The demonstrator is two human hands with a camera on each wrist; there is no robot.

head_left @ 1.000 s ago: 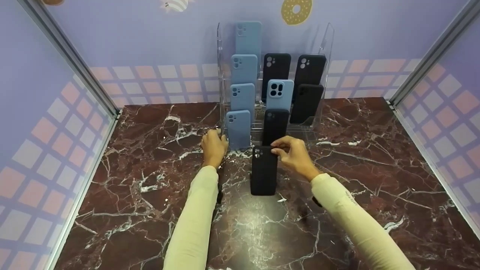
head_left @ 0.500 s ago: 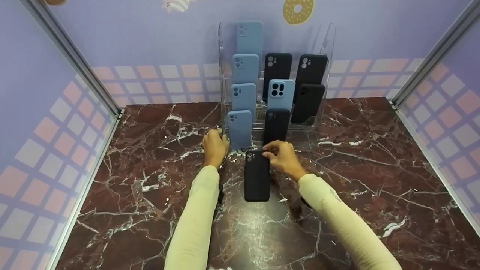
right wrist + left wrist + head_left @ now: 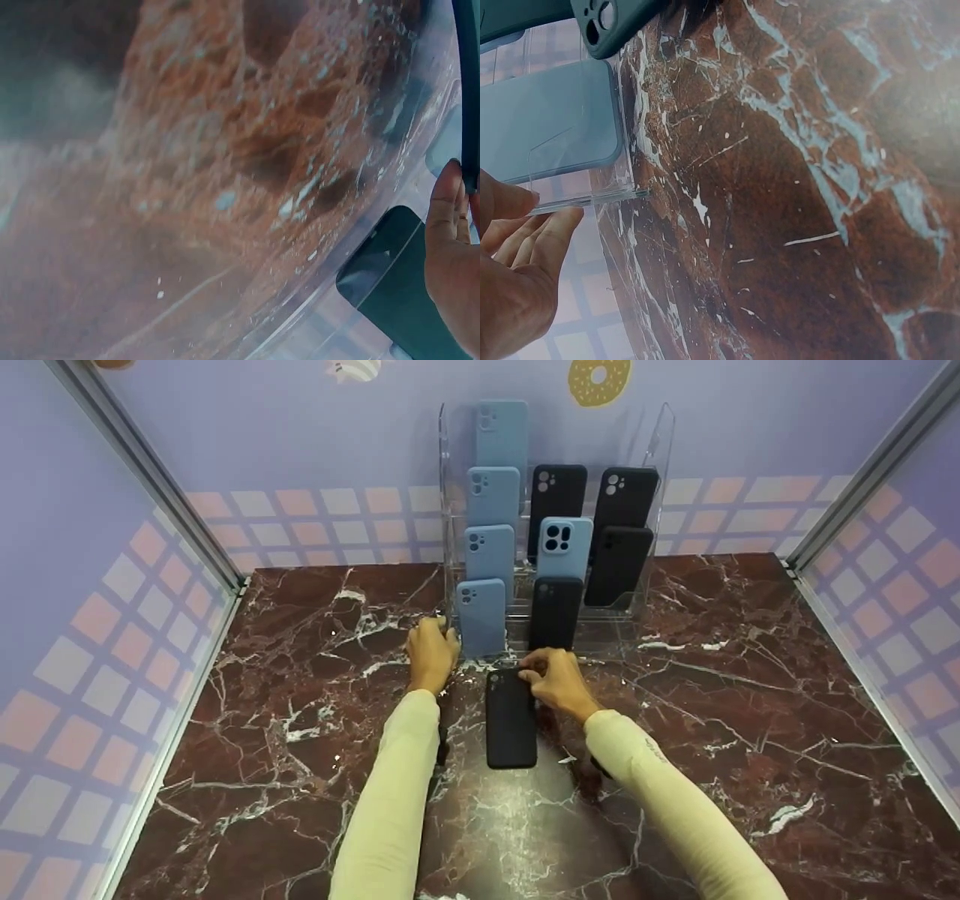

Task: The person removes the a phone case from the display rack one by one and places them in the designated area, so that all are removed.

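My right hand [image 3: 559,684] pinches a black phone case [image 3: 511,727] by its top right corner, in front of the display stand. The case hangs upright, its camera cutout at the upper left. In the right wrist view this case [image 3: 469,82] appears almost edge-on at the right border. My left hand [image 3: 433,654] is at the stand's lower left side. The left wrist view shows its thumb and fingers pinching the edge of the clear stand [image 3: 592,199]. Close beside that hand, a light blue phone case [image 3: 481,619] leans in the lowest tier.
Several blue and black cases fill the clear tiered stand, among them a blue one [image 3: 564,547] with a large camera frame and a black one [image 3: 555,611] below it. A patterned wall [image 3: 337,442] rises behind. Dark red marble tabletop [image 3: 285,780] surrounds everything, with side panels left and right.
My right hand has carried the black phone case a little left and toward me, away from the black case in the lowest tier. My left hand has stayed on the stand's side.
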